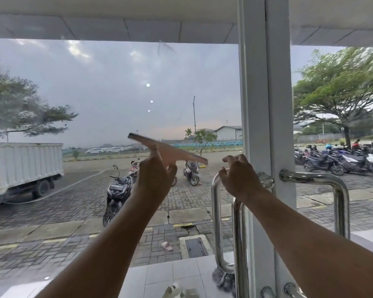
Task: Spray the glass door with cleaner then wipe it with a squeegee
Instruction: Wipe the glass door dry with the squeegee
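The left hand (153, 181) holds the squeegee (168, 150) from below, with the forefinger laid straight up behind the blade and the thumb pinching from the other side. The blade lies tilted, its left end higher than its right end, at about the middle height of the glass door (95, 87) and, as it seems, against the pane. Further right, the right hand (239, 179) rests on the top bend of the chrome handle (216, 211) with the fingers curled; I cannot tell whether they really close around the tube.

In my judgement the first risk is uneven pressure. A tilted blade held by only a few fingers can lift at one end and leave a wet line on the glass. If the stroke goes to the right, the low end of the blade can knock the right hand or the handle, because both are near. If the right hand does not steady the door, the push can swing it and the blade can lose contact.

At the far left the glass carries a grey, streaky film in front of the tree, and a soft haze covers the upper part. A small smear sits near the top edge. Lower down the pane looks clearer, and the motorbikes (116, 190) outside show sharply. The squeegee looks flat and pale brown, with a thin dark edge, a little blurred
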